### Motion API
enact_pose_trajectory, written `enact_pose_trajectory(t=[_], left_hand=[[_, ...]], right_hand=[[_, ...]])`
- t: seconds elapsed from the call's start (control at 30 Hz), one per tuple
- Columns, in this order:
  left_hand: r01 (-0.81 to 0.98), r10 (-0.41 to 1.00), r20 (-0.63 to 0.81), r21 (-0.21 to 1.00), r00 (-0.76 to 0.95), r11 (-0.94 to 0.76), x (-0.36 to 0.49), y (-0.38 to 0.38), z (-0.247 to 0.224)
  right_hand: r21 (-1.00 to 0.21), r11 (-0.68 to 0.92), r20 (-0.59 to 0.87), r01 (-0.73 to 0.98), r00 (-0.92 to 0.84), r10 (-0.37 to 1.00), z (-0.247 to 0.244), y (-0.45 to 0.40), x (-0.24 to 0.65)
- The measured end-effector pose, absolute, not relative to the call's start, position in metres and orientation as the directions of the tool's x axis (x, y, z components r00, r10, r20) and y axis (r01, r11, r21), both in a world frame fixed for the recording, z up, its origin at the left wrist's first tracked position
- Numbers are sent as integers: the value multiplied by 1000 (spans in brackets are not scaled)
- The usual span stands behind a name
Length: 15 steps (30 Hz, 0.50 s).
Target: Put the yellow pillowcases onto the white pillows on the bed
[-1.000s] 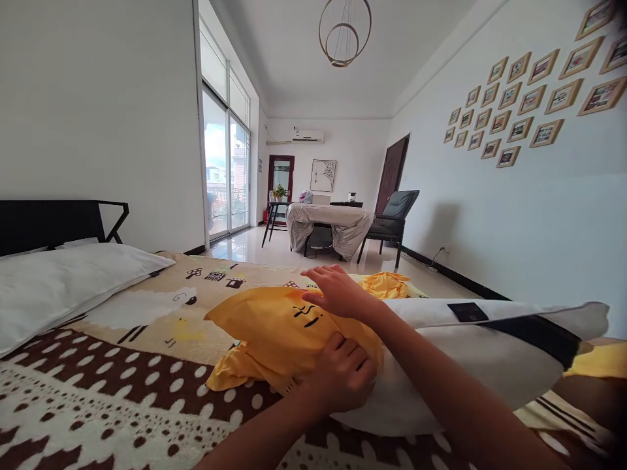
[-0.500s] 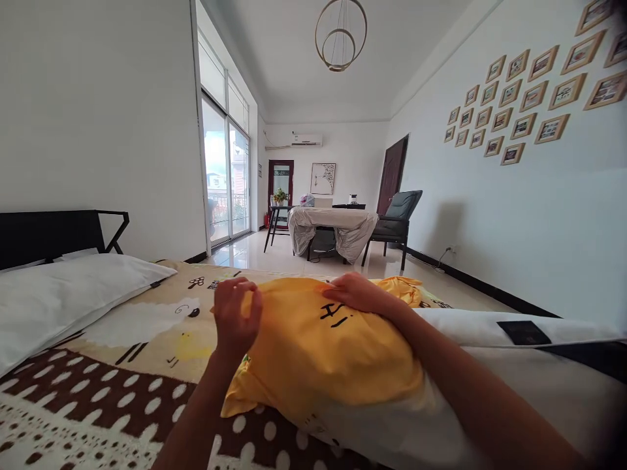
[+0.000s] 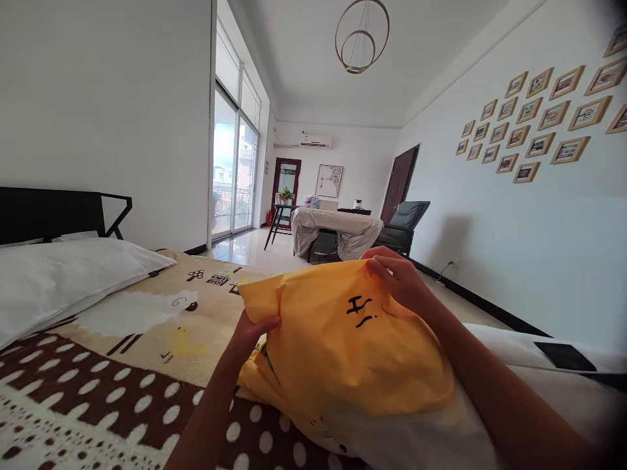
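Note:
A yellow fabric cover [image 3: 337, 346] with "Hi" in black letters lies bunched over one end of a white pillow [image 3: 416, 434]. My left hand [image 3: 255, 329] grips the cover's left edge, thumb on top of the fabric and the other fingers behind it. At the upper right of the cover, my right hand [image 3: 392, 271] pinches the fabric's top edge. The cloth is stretched between the two hands. Beneath lies a patterned blanket [image 3: 137, 320] with a sheep and a brown dotted band.
Another white pillow [image 3: 73, 274] lies at the left, by a black headboard [image 3: 49, 212]. White bedding with a black patch [image 3: 563, 356] is at the right. Beyond the bed stand a covered table [image 3: 337, 225] and a black chair [image 3: 404, 225].
My left hand has gone from raised beside the cloth to gripping its left edge. My right hand has moved right and up with the top edge, and the cover is lifted and spread wider.

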<state>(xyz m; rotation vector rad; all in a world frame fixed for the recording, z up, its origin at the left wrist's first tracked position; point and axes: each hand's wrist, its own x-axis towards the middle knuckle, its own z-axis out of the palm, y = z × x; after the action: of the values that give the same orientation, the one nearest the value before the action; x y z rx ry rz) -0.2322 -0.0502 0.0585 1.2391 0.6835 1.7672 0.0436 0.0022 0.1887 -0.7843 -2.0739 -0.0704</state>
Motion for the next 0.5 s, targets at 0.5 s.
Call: enact_pose_trajectory(t=[0.5], left_hand=[[-360, 811, 397, 748, -429, -557, -241, -89, 76]], right_hand=[[11, 682, 850, 732, -366, 379, 199, -10, 67]])
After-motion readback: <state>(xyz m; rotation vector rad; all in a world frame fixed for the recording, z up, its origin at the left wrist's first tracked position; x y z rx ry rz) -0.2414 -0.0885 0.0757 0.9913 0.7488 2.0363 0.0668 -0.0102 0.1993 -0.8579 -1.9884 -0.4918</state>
